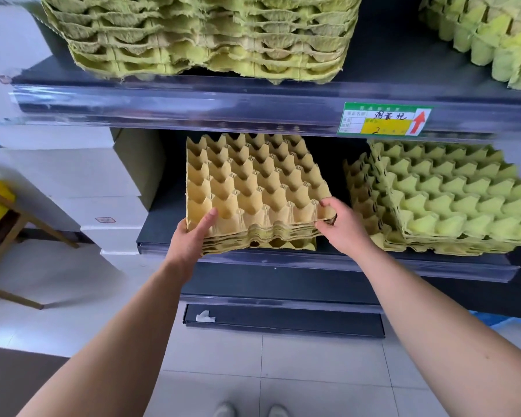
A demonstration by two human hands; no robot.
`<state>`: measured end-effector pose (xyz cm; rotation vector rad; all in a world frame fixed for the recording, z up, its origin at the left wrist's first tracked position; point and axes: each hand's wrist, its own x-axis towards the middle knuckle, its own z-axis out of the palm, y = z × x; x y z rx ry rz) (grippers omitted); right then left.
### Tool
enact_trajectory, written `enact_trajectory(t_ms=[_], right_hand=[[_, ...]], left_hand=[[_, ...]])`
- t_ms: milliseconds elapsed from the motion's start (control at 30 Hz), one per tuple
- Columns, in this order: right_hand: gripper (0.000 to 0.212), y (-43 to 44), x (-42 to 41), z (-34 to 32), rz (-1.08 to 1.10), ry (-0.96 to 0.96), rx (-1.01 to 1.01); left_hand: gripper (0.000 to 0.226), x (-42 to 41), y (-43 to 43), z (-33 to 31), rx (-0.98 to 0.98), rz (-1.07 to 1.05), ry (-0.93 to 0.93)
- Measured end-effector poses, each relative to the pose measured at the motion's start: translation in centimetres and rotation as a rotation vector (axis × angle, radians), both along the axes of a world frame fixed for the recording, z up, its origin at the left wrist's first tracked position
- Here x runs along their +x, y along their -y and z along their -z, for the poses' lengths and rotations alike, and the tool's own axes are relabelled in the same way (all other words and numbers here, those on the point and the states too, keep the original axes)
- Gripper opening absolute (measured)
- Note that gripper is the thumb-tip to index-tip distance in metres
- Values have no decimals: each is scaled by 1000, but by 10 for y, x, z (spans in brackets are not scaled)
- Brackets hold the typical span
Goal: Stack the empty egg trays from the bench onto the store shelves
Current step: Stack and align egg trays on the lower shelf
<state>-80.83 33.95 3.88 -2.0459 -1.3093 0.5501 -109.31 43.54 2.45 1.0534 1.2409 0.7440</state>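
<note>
Now left hand (193, 236) and right hand (340, 224) are gripping the trays' (253, 182) corners. Letting go early is likely risking a spill.

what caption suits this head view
Left hand and right hand hold a stack of tan egg trays at the lower shelf.

Two shelves, one above the other. On the upper shelf (193, 100) sit a tray stack (205, 34) at left-centre and a second stack (487, 34) at far right. A label (384, 118) is on that shelf's front edge, right of centre. On the lower shelf (343, 260), a centre stack (253, 182) overhangs the front lip, with the left hand (193, 236) gripping its near left corner and the right hand (340, 224) its near right corner. A right stack (451, 194) lies just beside it. Boxes (82, 176) are piled left of the shelves, and a desk (21, 218) stands farther left.
</note>
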Motion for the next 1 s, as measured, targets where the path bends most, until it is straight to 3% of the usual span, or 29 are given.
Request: enact_trajectory(t_ms=[233,300,433,533,600,733,833,1000], right_hand=[[45,3,6,-15,-21,-54,80],[48,2,6,-19,-34,-137,78],[53,-4,6,-17,-66,-114,-35],[56,-4,7,-14,-20,-112,-44],[65,-1,6,-14,15,-122,-30],[94,12,-7,-20,110,-170,-6],[110,22,-19,-24,184,-252,-98],[114,25,-42,-27,161,-366,-161]], left_hand=[[32,12,15,-15,41,-102,108],[34,14,20,-14,26,-113,103],[82,13,27,-9,-59,-82,52],[97,11,29,-5,-112,-20,29],[87,14,29,-10,-147,18,54],[40,18,25,-14,-206,-14,120],[41,20,25,-16,-257,-32,200],[49,33,33,-16,-270,33,221]])
